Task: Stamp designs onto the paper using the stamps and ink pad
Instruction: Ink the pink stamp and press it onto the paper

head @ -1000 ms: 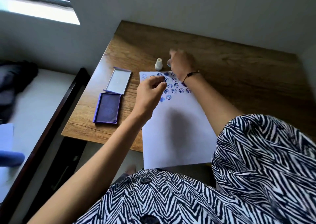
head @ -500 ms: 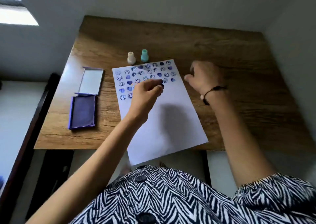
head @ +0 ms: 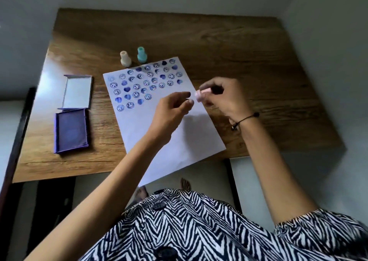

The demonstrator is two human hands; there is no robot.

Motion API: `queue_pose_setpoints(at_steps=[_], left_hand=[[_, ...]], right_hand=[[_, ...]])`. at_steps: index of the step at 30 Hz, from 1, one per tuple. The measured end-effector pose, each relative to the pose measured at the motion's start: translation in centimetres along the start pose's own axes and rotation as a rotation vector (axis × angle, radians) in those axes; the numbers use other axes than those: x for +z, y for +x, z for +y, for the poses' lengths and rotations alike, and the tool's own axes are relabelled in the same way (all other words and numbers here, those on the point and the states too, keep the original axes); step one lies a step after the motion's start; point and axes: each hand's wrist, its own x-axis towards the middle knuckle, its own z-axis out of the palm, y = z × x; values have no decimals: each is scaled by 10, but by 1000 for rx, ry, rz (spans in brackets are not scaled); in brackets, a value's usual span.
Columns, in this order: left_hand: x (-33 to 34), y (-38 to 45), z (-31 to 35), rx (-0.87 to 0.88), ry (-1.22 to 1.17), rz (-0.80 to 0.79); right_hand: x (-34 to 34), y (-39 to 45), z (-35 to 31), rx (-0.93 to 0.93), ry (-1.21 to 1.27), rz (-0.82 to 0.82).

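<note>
Right hand [head: 223,99] pinching pink stamp [head: 202,93] above paper [head: 159,141]; left hand [head: 173,109] loosely curled, empty, fingertips beside stamp.

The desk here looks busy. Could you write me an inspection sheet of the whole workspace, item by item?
Surface: wooden table, bare at the far and right parts.
Job's things: paper with rows of blue stamped faces and hearts, overhanging the near edge; open ink pad left of it; cream stamp and teal stamp upright beyond the paper.
Clutter: nothing seen.
Grippers: right hand holds a pink stamp above the paper; left hand reaches toward it, holding nothing visible.
Cables: nothing seen.
Surroundings: grey walls; dark bed frame at left.
</note>
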Motion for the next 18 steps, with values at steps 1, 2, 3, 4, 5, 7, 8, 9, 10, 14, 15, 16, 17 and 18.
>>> queue_pose_setpoints(at_steps=[1,2,3,4,5,7,8,9,10,14,15,16,17,18], left_hand=[[-5,-2,1,18,-8,-6],[-10,-5,1,36,-11,4],[-17,-7,1,47,-10,33],[-25,-9,1,52,-11,68],[-32,-11,0,52,-14,94],[-52,-18,-1,57,-42,136],[-62,-23,-1,63,-73,151],[-72,-28,-1,69,-116,167],[-80,-33,-2,70,-168,180],[-115,-65,-14,55,-376,345],[-121,-74,-18,49,-410,387],[-127,-85,-21,46,-443,435],[-132,-94,-24,46,-469,478],[-135,-103,-26,45,-490,515]], right_hand=[[6,-2,-4,4,96,-40],[14,-1,-7,5,164,-74],[22,0,-11,0,213,-102],[31,2,-15,-9,244,-125],[39,4,-19,-22,263,-144],[57,7,-28,-65,282,-194],[66,7,-34,-98,287,-213],[76,7,-40,-142,290,-232],[84,5,-45,-189,298,-246],[115,0,-75,-349,290,-355],[121,2,-83,-390,261,-363],[131,4,-92,-450,210,-368],[142,7,-103,-533,136,-359],[155,9,-113,-638,43,-346]])
